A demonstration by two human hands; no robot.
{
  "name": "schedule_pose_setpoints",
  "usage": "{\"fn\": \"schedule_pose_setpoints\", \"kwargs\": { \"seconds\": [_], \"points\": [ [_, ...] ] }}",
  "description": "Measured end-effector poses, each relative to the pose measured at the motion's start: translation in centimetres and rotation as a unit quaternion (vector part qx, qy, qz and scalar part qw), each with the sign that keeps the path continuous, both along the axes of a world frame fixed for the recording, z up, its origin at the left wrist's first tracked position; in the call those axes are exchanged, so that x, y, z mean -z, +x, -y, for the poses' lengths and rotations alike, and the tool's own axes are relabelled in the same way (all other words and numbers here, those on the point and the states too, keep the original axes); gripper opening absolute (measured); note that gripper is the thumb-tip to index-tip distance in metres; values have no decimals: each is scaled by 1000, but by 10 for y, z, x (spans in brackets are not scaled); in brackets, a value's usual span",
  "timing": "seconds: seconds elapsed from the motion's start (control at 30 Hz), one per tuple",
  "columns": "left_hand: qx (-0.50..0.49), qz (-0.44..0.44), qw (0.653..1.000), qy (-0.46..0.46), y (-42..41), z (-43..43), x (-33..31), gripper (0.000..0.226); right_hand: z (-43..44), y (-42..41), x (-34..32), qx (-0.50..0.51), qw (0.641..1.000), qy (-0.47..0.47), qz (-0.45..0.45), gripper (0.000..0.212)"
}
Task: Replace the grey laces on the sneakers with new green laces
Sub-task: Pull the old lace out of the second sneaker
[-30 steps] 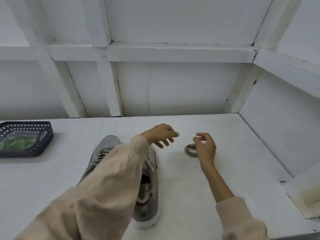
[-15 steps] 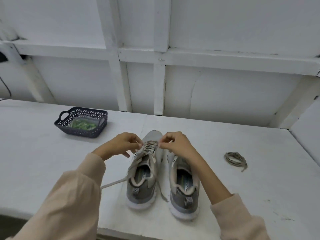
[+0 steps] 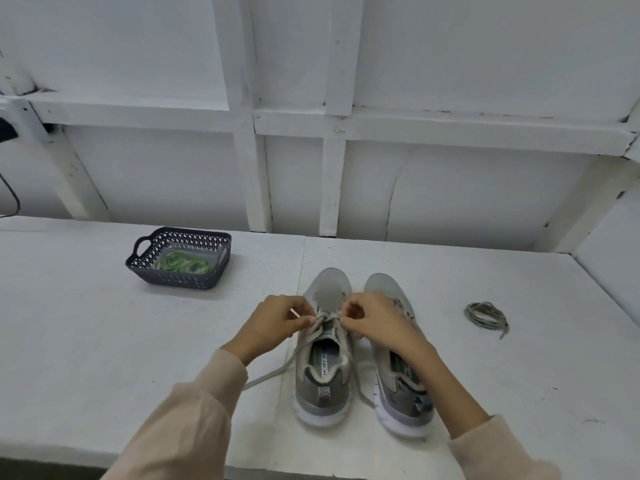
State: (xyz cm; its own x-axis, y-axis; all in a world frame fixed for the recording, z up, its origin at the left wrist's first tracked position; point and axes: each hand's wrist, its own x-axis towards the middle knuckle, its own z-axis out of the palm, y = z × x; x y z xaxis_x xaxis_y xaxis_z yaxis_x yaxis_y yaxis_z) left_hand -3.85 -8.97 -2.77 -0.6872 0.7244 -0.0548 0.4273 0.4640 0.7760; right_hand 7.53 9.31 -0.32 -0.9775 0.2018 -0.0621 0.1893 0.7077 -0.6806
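Grey flat lace point(image 3: 327, 323) on the grey mesh left sneaker point(image 3: 325, 379) is pinched from both sides, I see: left hand point(image 3: 277, 322) and right hand point(image 3: 375, 322) each curl their fingers on it near the toe end. Loose ends trail onto the white table point(image 3: 104, 341). The right sneaker point(image 3: 398, 389) stands just beside; a coiled grey lace point(image 3: 485, 315) lies to its right, green laces point(image 3: 181, 265) in a dark perforated basket point(image 3: 180, 279) back left.

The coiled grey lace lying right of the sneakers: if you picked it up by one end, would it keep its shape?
Probably not: the coiled grey lace lies in loose loops with one end trailing, so it would likely unwind and dangle. It looks thin and flat, so probably very light, and unlikely to roll.
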Motion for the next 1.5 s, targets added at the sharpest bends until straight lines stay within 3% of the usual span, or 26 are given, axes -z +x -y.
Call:
{"fn": "schedule_pose_setpoints", "kwargs": {
  "seconds": [0.13, 0.27, 0.43, 0.57, 0.73, 0.93, 1.03, 1.17, 1.37, 1.5],
  "points": [
    [39, 2, 999, -14, -5, -6, -2, 8, 5, 0, 2, 25, 999, 29, -21, 11],
    [59, -8, 998, -31, -8, -6, 2, 13, -1, 3, 5, 76, 993, -85, -7, 12],
    [30, 1, 999, 25, 0, -1, 9, 13, -6, 7, 8, 46, 997, -52, 20, 10],
    [1, 45, 996, 76, 8, 2, 17, 16, -4, 10, 9, 57, 994, -94, -12, 4],
    [-30, 1, 990, 141, 33, -2, 43, 29, 4, 12, 21, 123, 985, -106, -55, 10],
    [-38, 75, 973, 216, 55, -9, 40, 23, -1, 14, 16, 82, 986, -145, -28, 2],
    [-34, 84, 972, 217, 56, -7, 36, 22, 2, 8, 17, 136, 979, -146, -48, 17],
    [-31, 90, 971, 218, 56, -6, 36, 22, 8, 1, 22, 252, 948, -163, -103, 20],
    [-44, 84, 975, 199, 57, -6, 34, 23, 3, 8, 5, 113, 983, -147, 2, 11],
    [-41, 92, 974, 202, 55, -5, 35, 22, 3, 3, 14, 188, 957, -208, -81, 18]
  ]
}}
